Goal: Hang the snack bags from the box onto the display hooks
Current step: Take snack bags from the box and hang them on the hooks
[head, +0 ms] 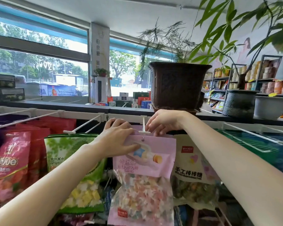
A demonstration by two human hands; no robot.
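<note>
While the left hand [118, 136] pinches the pink snack bag [144, 168] at its top-left corner, the right hand [163, 122] grips its top edge at the white hook [144, 128], frame centre.

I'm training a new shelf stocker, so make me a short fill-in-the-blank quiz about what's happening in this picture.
1. Both hands hold a ____ snack bag up at a white display hook.
2. The left hand grips the bag's top ____ corner; the right hand is at the hook.
3. Left of it hangs a ____ bag of candy.
4. Above the hands stands a dark brown ____.

Missing words: pink; left; green; plant pot
</note>
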